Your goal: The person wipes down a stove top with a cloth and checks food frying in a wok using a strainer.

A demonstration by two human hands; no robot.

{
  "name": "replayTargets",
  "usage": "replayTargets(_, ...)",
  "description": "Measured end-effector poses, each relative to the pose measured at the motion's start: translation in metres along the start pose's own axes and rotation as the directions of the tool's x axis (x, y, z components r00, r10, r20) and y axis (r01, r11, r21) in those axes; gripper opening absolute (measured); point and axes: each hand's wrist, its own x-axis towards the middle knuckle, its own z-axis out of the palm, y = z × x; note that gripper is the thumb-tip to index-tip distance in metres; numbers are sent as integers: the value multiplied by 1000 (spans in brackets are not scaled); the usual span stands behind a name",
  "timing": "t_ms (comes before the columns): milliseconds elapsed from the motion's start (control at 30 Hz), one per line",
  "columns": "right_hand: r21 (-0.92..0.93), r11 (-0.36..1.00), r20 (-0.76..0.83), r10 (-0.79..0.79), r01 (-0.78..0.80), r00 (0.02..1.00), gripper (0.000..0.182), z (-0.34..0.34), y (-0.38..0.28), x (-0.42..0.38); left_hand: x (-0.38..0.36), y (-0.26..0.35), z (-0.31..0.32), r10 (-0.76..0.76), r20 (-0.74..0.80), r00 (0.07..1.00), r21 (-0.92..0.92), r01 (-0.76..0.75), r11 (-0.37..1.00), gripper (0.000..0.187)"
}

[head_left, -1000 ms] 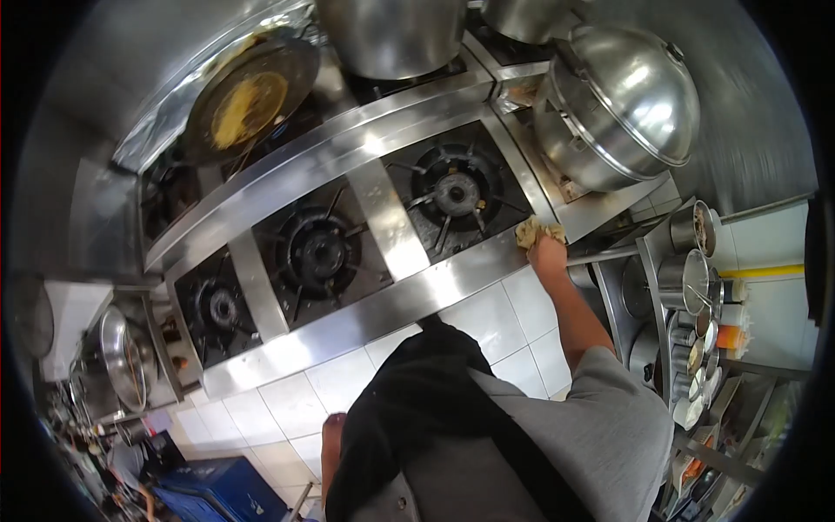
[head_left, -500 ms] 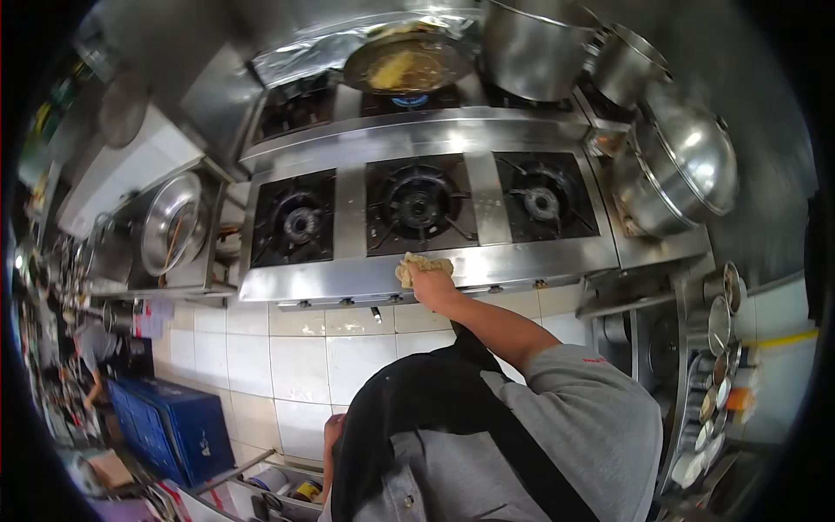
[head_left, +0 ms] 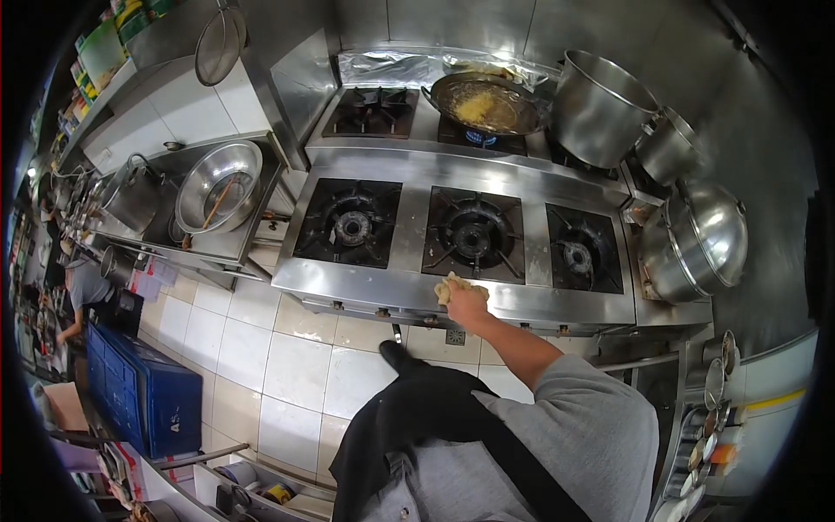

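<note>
My right hand [head_left: 468,306] is closed on a crumpled, pale yellow cloth [head_left: 451,288]. The cloth rests against the steel front ledge of the stove [head_left: 365,284], just below the middle front burner [head_left: 472,238]. Two more burners, the left front one [head_left: 352,226] and the right front one [head_left: 577,255], lie on either side with no flame showing. My left hand is out of sight.
Behind, a wok [head_left: 496,104] of bubbling oil with yellow food sits over a blue flame. Large steel pots [head_left: 600,109] stand at the back right. A basin [head_left: 217,187] is on the left counter. Far left, a co-worker [head_left: 87,283] stands near a blue box [head_left: 143,391].
The view has swung so the stove sits further right and lower. My right hand stays on the front ledge with the cloth. My left hand, partly visible at my side before, has left the view.
</note>
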Motion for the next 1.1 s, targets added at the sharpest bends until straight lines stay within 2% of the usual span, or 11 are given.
replayTargets(200, -64, 998, -12, -14, 14, 1000, 40, -3, -16, 18, 39, 17, -25, 33, -6, 999, -14, -33, 999, 32)
replayTargets(267, -101, 994, 121, 43, -31, 992, 37, -14, -27, 27, 54, 24, -44, 40, -54, 998, -33, -42, 999, 32)
replayTargets(300, 72, 997, 194, 25, -39, 981, 32, -18, -31, 33, 65, 27, -57, 57, -93, 994, -32, -60, 998, 32)
replayTargets(333, 241, 968, 265, 5, -72, 964, 29, -22, -35, 38, 70, 36, -74, 98, -134, 986, -7, -100, 995, 32)
replayTargets(367, 109, 992, 298, 20, -55, 954, 30, -32, -46, 45, 54, 62, -104, 352, -146, 924, 205, -320, 925, 32)
replayTargets(467, -161, 984, 381, -7, 73, 924, 35, -62, -92, 72, 78, 68, -154, -128, -148, 981, -418, 55, 907, 27)
replayTargets(600, -5, 991, 387, -124, 136, 914, 37, -52, -162, 118, 74, 82, -201, -221, -228, 948, -369, 125, 921, 28)
replayTargets(800, 341, 849, 494, -527, 403, 691, 42, -2, -256, 160, 67, 76, -204, -300, -196, 934, -461, 182, 868, 27)
replayTargets(967, 464, 727, 592, -680, 506, 433, 42, 40, -328, 177, 86, 12, -210, -57, -122, 991, -142, 39, 989, 33)
replayTargets(1033, 453, 711, 614, -687, 538, 390, 41, 55, -355, 181, 80, 8, -224, -315, -94, 944, -312, 273, 910, 34)
replayTargets(1100, 455, 715, 657, -672, 532, 342, 42, 73, -382, 185, 80, 0, -242, -352, -81, 933, -340, 306, 889, 34)
